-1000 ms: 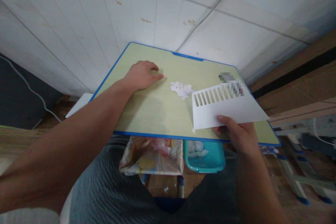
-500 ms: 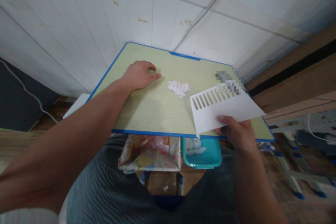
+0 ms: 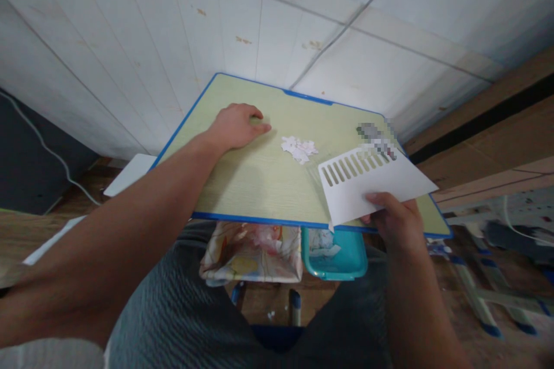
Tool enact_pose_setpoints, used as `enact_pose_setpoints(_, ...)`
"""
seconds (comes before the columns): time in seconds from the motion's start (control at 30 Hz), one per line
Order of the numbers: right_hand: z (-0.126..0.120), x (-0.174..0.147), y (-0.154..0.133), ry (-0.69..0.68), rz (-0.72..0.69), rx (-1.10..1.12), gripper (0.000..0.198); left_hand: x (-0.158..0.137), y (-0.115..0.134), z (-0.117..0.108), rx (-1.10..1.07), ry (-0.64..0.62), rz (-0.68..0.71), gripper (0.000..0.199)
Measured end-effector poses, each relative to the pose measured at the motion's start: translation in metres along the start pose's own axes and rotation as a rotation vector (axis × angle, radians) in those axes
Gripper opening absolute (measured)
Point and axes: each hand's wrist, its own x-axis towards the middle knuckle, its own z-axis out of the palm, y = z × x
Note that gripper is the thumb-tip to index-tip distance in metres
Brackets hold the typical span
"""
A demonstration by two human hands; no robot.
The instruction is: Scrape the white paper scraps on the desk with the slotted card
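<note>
Flat white sheet with a row of rounded slots [image 3: 376, 181], right of centre in the frame, clamped in the right hand's [image 3: 396, 219] grip.
Its lower corner crosses the blue edge of the pale wood-grained desk [image 3: 242, 190]; jagged white paper scraps [image 3: 298, 149] lie left, then a gap before the left hand [image 3: 238, 125], thumb and fingers apart. The sheet's upper right is pixelated; fingers underneath are mostly hidden.

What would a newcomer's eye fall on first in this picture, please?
Probably the white card with its row of slots, held in the right hand over the right side of the desk. Next, the scraps heaped mid-desk, between the card and the left hand. Below the near edge, the teal bin stands out.
</note>
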Motion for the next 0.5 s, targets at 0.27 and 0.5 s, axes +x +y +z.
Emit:
enact_pose_setpoints(0.27, 0.0025, -0.0019, -0.0039, -0.019, 0.048, -0.021, 0.028, -0.0015, 0.003, -0.0002, 0.003, -0.002, -0.011, 0.05)
enact_pose_setpoints(0.5, 0.0051, 0.0059, -0.0006, 0.067, -0.029, -0.062, 0.027, -0.0005, 0.002, 0.001, 0.006, 0.009, 0.001, 0.049)
